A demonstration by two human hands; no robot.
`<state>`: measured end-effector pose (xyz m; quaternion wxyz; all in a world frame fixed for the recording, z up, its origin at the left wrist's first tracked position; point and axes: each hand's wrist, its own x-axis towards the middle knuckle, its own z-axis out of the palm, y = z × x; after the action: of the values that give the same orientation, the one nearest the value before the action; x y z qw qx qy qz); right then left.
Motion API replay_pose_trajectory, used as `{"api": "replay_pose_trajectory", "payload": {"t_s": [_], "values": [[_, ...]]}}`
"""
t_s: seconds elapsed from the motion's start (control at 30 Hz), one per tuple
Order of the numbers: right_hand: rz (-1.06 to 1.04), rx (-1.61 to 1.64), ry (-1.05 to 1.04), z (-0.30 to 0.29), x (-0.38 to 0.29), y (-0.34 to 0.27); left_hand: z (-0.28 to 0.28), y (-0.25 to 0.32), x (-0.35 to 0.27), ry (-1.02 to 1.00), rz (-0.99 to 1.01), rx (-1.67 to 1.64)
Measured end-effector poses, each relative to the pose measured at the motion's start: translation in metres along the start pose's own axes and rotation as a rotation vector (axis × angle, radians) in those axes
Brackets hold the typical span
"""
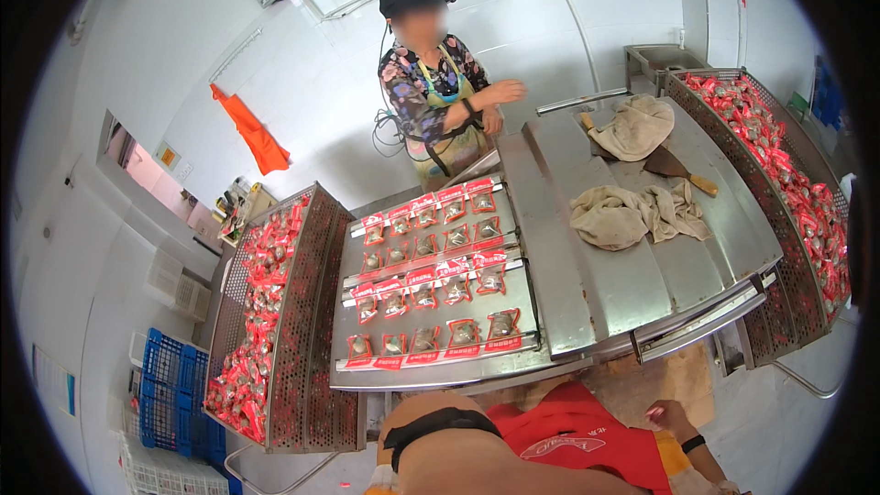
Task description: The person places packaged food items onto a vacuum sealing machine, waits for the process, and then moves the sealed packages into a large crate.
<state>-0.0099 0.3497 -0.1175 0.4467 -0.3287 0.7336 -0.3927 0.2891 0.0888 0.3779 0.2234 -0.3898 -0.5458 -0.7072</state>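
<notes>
My left wrist with its black band (443,421) bends across the bottom of the view, very near the camera. The hand's fingers are out of view. My right hand (670,416) hangs beside my red apron (584,440), fingers loosely curled, with nothing seen in it. Before me is a steel vacuum-packing machine, its left bed (440,379) bearing several rows of red-and-clear plastic pouches (424,338), each with a round greyish-brown item inside. The pouch mouths lie along the sealing bars (430,269). On the right, a steel lid (550,289) covers the other part.
A person (430,93) stands across the machine. Perforated metal bins of filled pouches flank it, left (313,330) and right (777,275). Cloths (608,216) and a wooden-handled scraper (670,168) lie on the lid. Blue plastic crates (172,392) stand at lower left.
</notes>
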Motion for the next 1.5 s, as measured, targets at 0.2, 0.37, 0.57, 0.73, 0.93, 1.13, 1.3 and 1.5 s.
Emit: {"api": "replay_pose_trajectory", "payload": {"t_s": [0.2,0.37,0.57,0.73,0.93,1.13,1.3,1.5], "values": [[-0.442,-0.572,0.855,-0.074,-0.013,-0.196,0.007,-0.024,0.015,-0.007,-0.008,0.000],[-0.690,-0.978,0.630,-0.123,0.009,-0.296,0.002,-0.030,0.046,-0.041,0.066,-0.052],[-0.622,-1.126,0.355,-0.190,0.051,-0.244,-0.035,-0.001,0.014,0.066,-0.563,0.232],[-0.507,-1.389,0.282,-0.216,0.071,-0.273,-0.010,0.052,-0.106,0.891,-0.826,0.987],[-0.518,-1.443,0.390,-0.204,0.048,-0.288,0.074,0.265,-0.096,1.072,0.567,1.308],[-0.524,-1.380,0.462,-0.189,0.031,-0.296,0.063,0.155,-0.118,1.021,0.256,1.223],[-0.331,-1.557,0.486,-0.148,0.001,-0.356,0.053,0.080,-0.166,0.954,-0.168,0.963],[-0.437,-1.587,0.510,-0.057,-0.028,-0.404,0.063,0.066,-0.225,0.910,-0.373,0.778]]}}
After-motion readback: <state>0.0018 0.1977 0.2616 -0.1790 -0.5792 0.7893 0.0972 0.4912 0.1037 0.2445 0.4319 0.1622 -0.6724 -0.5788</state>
